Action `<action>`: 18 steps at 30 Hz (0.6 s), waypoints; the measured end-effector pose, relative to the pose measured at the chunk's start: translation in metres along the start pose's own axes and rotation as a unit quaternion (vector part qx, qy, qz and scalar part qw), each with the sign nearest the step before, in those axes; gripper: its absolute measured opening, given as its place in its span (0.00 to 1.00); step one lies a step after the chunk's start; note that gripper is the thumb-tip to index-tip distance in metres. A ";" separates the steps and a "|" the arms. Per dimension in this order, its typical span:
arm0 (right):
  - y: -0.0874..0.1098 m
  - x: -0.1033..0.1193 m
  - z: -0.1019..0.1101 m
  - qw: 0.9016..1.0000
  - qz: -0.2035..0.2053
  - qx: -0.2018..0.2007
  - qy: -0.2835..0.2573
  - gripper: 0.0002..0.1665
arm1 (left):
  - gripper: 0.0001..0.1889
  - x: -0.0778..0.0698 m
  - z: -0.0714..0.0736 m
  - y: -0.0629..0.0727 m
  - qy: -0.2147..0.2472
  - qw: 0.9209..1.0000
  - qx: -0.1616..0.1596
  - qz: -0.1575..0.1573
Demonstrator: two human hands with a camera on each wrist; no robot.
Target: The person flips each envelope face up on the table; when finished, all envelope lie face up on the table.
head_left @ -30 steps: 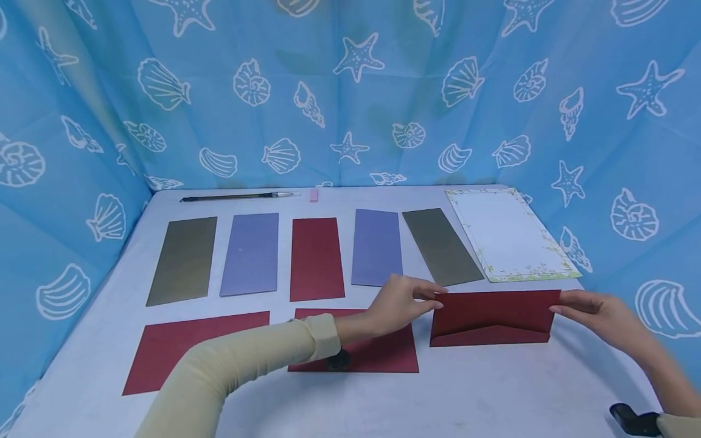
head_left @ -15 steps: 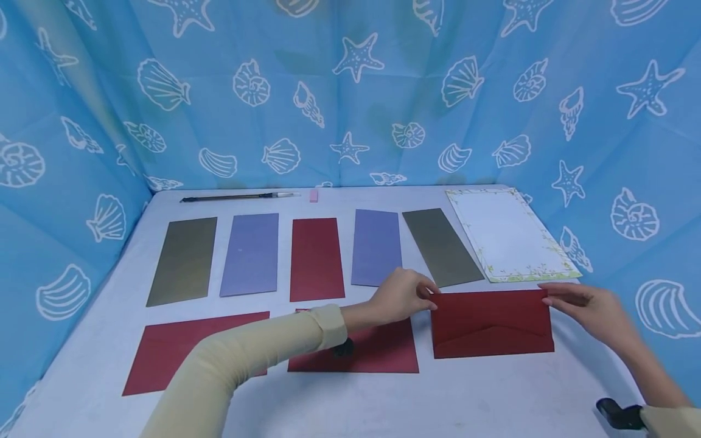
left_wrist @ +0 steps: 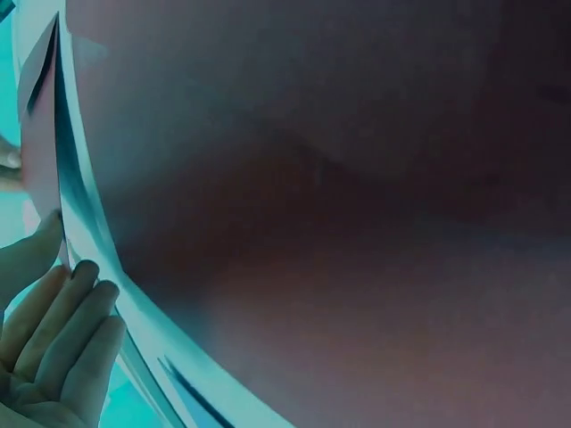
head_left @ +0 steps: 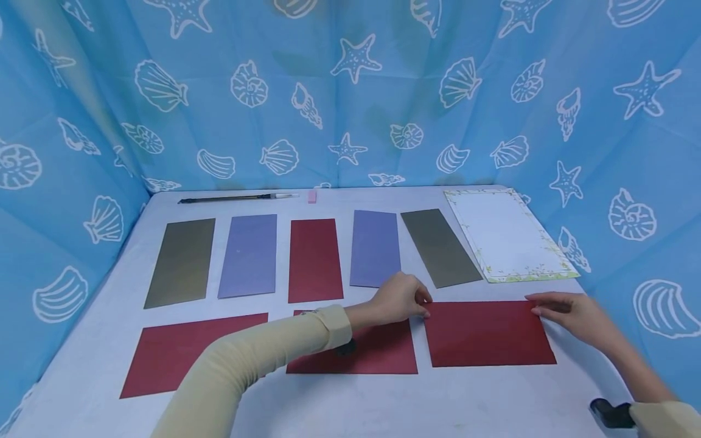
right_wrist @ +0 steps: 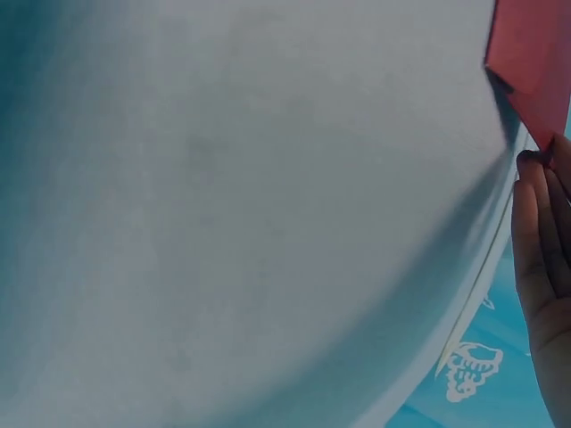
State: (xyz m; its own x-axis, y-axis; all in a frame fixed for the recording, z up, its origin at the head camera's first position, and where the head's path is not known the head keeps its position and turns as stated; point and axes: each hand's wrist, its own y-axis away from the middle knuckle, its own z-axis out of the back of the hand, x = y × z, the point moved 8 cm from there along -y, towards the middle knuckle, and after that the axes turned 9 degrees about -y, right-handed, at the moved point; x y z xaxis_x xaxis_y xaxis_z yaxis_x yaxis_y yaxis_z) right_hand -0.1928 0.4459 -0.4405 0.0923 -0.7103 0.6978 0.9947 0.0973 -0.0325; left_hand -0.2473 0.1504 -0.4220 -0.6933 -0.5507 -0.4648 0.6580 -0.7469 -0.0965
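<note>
Well, wrist views: each caught a dark gap at a fold of the red envelope (head_left: pixel 490 334); the head view showed only its plain face.
Envelope's lie: it was at the near right of the worktop (head_left: pixel 465 404), beside two other red rectangles (head_left: pixel 383 353), its long axis running side to side.
Left hand (head_left: pixel 398 299): pinched the envelope's far left corner.
Right hand (head_left: pixel 566 316): pinched its far right corner, well apart from the left.
Envelope's make: smooth, deep red and rectangular, it had crisp straight edges.
Back row: two olive-grey rectangles (head_left: pixel 179 263), two lavender ones (head_left: pixel 247 257) and a red one (head_left: pixel 316 260) pointed front to back, the right-hand grey one slanting.
Bordered sheet (head_left: pixel 509 237): white, with leafy yellow-green edging, it lay at the far right.
Brush (head_left: pixel 235 198): slim and dark, it lay near a small pink block (head_left: pixel 312 196).
</note>
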 end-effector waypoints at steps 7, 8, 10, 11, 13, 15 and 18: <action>0.001 -0.002 -0.005 1.000 -0.010 0.010 0.011 0.21 | 0.14 0.001 -0.004 0.001 -0.006 1.000 -0.003 0.010; 0.000 -0.001 -0.005 1.000 -0.007 0.011 0.012 0.21 | 0.14 0.002 -0.004 0.001 -0.007 1.000 -0.003 0.011; 0.000 0.001 -0.004 1.000 0.004 0.009 0.019 0.22 | 0.14 0.002 -0.005 0.000 -0.013 1.000 -0.001 0.009; 0.001 0.002 -0.003 1.000 0.011 0.007 0.023 0.22 | 0.14 0.003 -0.005 0.000 -0.016 1.000 0.001 0.006; 0.001 0.008 -0.001 0.999 0.026 0.005 0.037 0.24 | 0.15 0.003 -0.005 0.000 -0.021 1.000 0.007 -0.006; 0.003 0.014 0.000 0.998 0.036 0.012 0.050 0.26 | 0.17 0.000 -0.005 0.001 -0.039 0.998 0.022 -0.038; 0.007 0.025 -0.002 0.997 0.038 0.037 0.059 0.29 | 0.22 -0.008 -0.008 0.009 -0.073 0.990 0.051 -0.113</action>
State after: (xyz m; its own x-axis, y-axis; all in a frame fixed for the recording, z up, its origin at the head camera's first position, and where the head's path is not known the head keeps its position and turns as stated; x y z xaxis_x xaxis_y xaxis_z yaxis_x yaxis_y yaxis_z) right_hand -0.1830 0.4278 -0.4246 0.1762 -0.7752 0.6067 0.9790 0.2024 -0.0258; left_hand -0.2337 0.1513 -0.4258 -0.8592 -0.4077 -0.3091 0.4533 -0.8867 -0.0905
